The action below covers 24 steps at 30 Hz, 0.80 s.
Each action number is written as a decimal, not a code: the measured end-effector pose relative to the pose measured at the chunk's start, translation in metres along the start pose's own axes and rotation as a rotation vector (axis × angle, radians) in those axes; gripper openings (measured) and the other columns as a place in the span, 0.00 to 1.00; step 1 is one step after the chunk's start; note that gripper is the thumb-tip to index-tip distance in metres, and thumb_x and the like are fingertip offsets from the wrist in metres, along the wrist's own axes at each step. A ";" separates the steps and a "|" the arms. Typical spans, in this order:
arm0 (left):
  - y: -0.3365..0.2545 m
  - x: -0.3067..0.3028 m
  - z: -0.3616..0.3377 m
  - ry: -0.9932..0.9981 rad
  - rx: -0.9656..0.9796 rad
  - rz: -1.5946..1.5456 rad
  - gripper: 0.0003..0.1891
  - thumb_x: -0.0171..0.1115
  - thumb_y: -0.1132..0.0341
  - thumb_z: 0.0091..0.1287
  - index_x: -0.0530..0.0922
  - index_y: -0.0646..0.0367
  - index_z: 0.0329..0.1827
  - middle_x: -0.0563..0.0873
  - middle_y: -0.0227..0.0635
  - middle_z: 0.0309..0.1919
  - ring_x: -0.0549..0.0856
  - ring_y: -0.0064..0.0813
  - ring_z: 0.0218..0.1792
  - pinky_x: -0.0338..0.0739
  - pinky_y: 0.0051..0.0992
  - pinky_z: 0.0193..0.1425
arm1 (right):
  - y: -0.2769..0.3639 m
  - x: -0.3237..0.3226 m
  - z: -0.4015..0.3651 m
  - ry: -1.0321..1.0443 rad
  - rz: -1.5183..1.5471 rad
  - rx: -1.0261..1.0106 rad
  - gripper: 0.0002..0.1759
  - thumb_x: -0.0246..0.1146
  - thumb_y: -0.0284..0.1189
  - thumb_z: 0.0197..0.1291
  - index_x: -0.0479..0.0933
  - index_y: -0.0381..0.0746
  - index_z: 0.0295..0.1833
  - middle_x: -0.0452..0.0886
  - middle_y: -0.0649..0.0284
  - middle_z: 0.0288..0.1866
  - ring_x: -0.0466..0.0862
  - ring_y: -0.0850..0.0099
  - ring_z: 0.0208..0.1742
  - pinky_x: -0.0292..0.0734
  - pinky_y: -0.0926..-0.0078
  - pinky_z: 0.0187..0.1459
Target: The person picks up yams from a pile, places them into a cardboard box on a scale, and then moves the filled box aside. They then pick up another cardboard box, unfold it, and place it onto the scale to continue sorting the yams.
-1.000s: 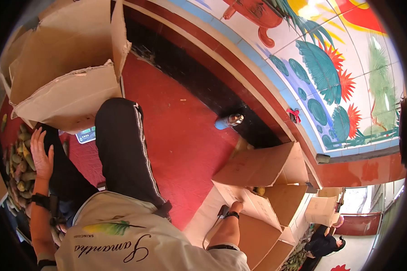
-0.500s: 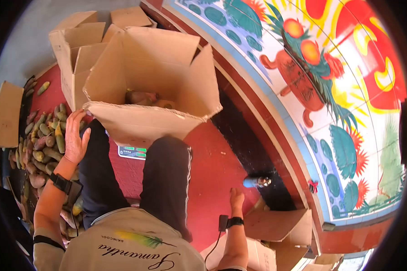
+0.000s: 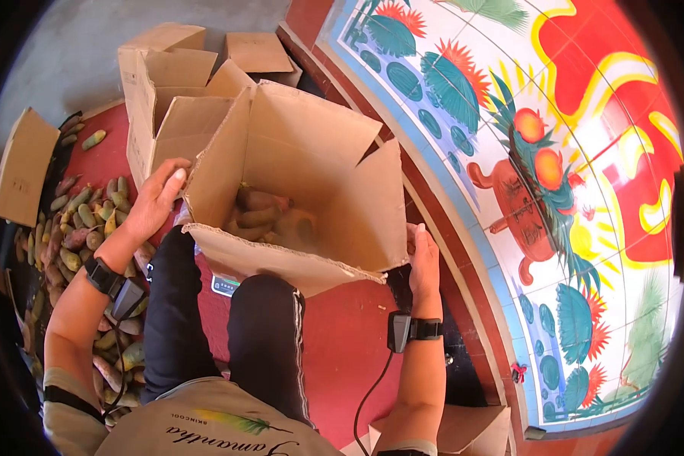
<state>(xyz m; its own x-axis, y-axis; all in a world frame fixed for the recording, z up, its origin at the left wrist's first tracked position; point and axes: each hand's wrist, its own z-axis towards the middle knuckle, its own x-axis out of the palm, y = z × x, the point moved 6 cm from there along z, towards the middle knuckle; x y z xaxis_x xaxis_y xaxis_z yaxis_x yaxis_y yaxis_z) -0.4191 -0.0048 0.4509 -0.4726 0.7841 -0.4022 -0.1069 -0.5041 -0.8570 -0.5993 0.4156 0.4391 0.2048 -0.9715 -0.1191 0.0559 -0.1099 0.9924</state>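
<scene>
A large open-topped cardboard box (image 3: 281,254) stands in front of my knees, tilted in view. Several long reddish-brown vegetables (image 3: 260,216) lie at its bottom. My left hand (image 3: 158,199) is against the box's left side, with the fingers near the upper edge. On the opposite side, my right hand (image 3: 424,258) presses against the right wall near the front corner, its fingers pointing up. Part of a scale (image 3: 224,285) with a display shows below the box; the rest is hidden.
A heap of green and reddish long vegetables (image 3: 76,235) lies on the red floor to my left. More cardboard boxes (image 3: 171,83) stand behind, one (image 3: 24,167) at far left, another (image 3: 471,429) at lower right. A painted tile wall (image 3: 524,213) runs along the right.
My right hand has risen from low at my right side to the box's right wall. My left hand has shifted up its left side. The view has turned, showing more inside the box.
</scene>
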 end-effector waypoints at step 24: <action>0.002 0.027 0.036 0.043 -0.027 0.010 0.18 0.49 0.71 0.62 0.71 0.65 0.56 0.81 0.43 0.39 0.79 0.28 0.40 0.73 0.27 0.48 | 0.022 0.031 0.015 0.056 -0.484 -0.181 0.17 0.52 0.30 0.63 0.72 0.29 0.53 0.81 0.49 0.43 0.80 0.64 0.44 0.71 0.72 0.50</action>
<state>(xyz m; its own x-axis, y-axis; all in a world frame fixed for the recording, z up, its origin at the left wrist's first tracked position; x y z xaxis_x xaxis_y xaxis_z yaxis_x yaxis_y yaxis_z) -0.4631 0.0025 0.4503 -0.4357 0.7942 -0.4236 -0.0788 -0.5025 -0.8610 -0.6068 0.3800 0.4574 0.1655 -0.8054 -0.5691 0.3242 -0.5006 0.8027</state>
